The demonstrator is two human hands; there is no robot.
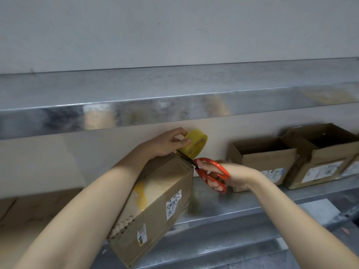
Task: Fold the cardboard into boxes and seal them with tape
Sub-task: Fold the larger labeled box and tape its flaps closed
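Two hands work at the far end of the closed cardboard box (155, 200), which lies on the metal shelf (233, 202) under the left forearm. The left hand (165, 141) pinches the yellow tape roll (195, 141) just above the box's far edge. The right hand (229, 177) grips the red scissors (211, 173), with the blades at the tape strip. The box looks light and stiff, though its corners probably crush, so it is best held by its edges

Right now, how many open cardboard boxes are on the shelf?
2: one open box just right of the right hand, a second open box beside it, further right. A cut-off box at the frame's right edge may be a third.
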